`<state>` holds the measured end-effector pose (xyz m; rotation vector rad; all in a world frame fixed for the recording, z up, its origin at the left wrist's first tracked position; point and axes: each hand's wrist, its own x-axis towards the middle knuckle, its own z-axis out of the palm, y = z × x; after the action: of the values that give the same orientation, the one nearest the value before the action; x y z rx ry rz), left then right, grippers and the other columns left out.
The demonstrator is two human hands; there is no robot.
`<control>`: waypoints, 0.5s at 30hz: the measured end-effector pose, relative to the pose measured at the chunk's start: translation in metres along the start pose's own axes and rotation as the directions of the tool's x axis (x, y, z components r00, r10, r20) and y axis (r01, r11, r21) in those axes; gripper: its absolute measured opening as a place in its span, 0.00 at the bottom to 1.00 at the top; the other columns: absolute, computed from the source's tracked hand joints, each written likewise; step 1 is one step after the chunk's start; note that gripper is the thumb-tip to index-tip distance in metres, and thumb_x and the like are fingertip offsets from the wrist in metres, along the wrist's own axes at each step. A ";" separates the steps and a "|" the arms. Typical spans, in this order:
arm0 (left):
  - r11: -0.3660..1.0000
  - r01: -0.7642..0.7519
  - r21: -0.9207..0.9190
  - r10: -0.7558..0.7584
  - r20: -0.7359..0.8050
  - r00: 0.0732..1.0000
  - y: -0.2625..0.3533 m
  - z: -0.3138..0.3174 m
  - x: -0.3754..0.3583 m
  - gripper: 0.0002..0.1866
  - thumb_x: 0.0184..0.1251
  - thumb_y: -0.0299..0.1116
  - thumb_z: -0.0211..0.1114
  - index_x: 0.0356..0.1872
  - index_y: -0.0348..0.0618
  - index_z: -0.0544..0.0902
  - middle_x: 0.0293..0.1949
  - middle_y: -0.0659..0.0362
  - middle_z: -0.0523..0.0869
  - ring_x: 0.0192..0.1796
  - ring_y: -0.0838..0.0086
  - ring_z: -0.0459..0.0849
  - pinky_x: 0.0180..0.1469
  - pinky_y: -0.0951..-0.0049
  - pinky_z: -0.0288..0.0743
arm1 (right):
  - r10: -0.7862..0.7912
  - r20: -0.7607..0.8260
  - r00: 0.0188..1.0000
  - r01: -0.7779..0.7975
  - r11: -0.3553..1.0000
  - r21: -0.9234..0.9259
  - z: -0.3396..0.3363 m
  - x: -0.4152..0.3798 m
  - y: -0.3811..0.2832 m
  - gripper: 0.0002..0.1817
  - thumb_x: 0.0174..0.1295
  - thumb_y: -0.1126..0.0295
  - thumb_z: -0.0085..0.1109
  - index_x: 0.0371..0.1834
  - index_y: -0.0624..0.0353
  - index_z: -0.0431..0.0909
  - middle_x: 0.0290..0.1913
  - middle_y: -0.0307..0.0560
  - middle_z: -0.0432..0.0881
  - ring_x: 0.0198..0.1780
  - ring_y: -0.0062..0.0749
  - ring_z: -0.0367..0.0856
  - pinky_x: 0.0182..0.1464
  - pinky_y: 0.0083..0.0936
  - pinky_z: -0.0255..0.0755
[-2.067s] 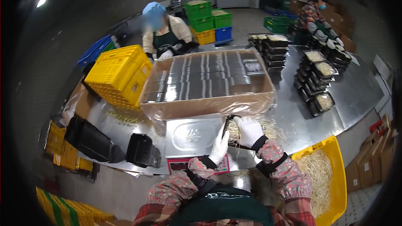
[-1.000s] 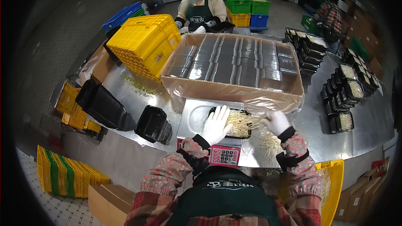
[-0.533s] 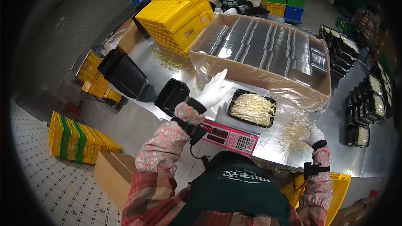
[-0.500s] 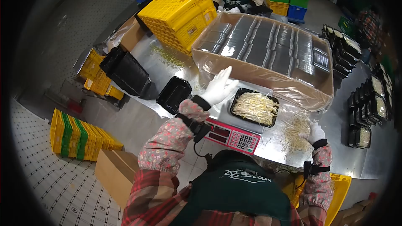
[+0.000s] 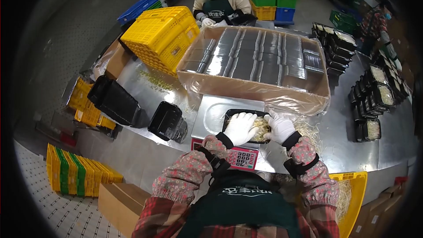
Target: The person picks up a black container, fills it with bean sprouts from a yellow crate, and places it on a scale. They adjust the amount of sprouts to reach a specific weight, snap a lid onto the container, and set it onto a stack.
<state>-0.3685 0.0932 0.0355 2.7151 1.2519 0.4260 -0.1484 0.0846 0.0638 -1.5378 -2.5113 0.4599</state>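
Note:
A black tray of bean sprouts point(image 5: 261, 128) sits on the metal plate of a red-fronted scale point(image 5: 207, 113). My left hand point(image 5: 240, 128), in a white glove, lies over the tray's left part, fingers spread on the sprouts. At the tray's right edge is my right hand point(image 5: 280, 128), also gloved, with its fingers apart near the rim and partly hiding it. Loose sprouts point(image 5: 308, 130) lie on the steel table to the right of my right hand. An unfilled black tray point(image 5: 165, 121) stands left of the scale.
Behind the scale is a large carton of black trays point(image 5: 251, 89). Yellow crates point(image 5: 161, 39) and stacked black trays point(image 5: 115, 101) stand left. Filled trays point(image 5: 372, 92) are stacked right. One person point(image 5: 220, 6) stands across the table, another point(image 5: 376, 24) at the far right.
My left hand has moved from above the scale's left side onto the sprouts in the tray. My right hand has left the loose sprouts for the tray's right edge. The view has shifted.

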 end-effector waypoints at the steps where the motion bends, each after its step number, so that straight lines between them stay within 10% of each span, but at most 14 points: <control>1: 1.000 0.001 0.002 -0.001 -0.018 1.000 0.000 0.004 -0.001 0.28 0.66 0.45 0.60 0.61 0.37 0.73 0.55 0.51 0.79 0.58 0.58 0.76 0.62 0.56 0.67 | -0.016 -0.071 0.997 0.021 0.997 0.079 0.001 -0.001 0.006 0.40 0.53 0.56 0.70 0.68 0.61 0.68 0.69 0.64 0.68 0.68 0.56 0.70 0.69 0.42 0.65; 6: 0.993 -0.023 -0.118 0.010 -0.104 0.995 -0.006 0.009 -0.010 0.37 0.63 0.49 0.64 0.68 0.35 0.67 0.58 0.47 0.76 0.62 0.54 0.72 0.67 0.53 0.61 | -0.024 -0.434 0.900 0.215 0.893 0.396 0.024 -0.003 -0.022 0.40 0.65 0.52 0.60 0.73 0.66 0.60 0.70 0.67 0.67 0.71 0.57 0.66 0.72 0.41 0.61; 11: 0.996 -0.040 0.085 0.043 -0.035 0.998 -0.006 0.017 -0.010 0.38 0.58 0.48 0.61 0.68 0.37 0.67 0.61 0.49 0.74 0.65 0.55 0.70 0.67 0.52 0.61 | 0.217 -0.070 0.974 -0.175 0.909 0.377 0.081 0.029 -0.051 0.54 0.66 0.32 0.43 0.77 0.71 0.45 0.71 0.83 0.56 0.74 0.72 0.56 0.75 0.50 0.51; 15: 0.996 -0.051 0.077 0.044 0.088 0.995 -0.014 0.003 0.003 0.35 0.55 0.48 0.64 0.63 0.42 0.72 0.52 0.54 0.78 0.55 0.59 0.75 0.56 0.55 0.68 | 0.125 -0.023 0.992 -0.097 0.863 0.496 0.066 0.031 -0.040 0.54 0.65 0.34 0.49 0.77 0.72 0.45 0.71 0.83 0.56 0.74 0.73 0.56 0.76 0.48 0.52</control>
<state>-0.3762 0.1050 0.0303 2.8006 1.2097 0.2669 -0.2159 0.0831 0.0146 -1.4579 -2.0410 0.9760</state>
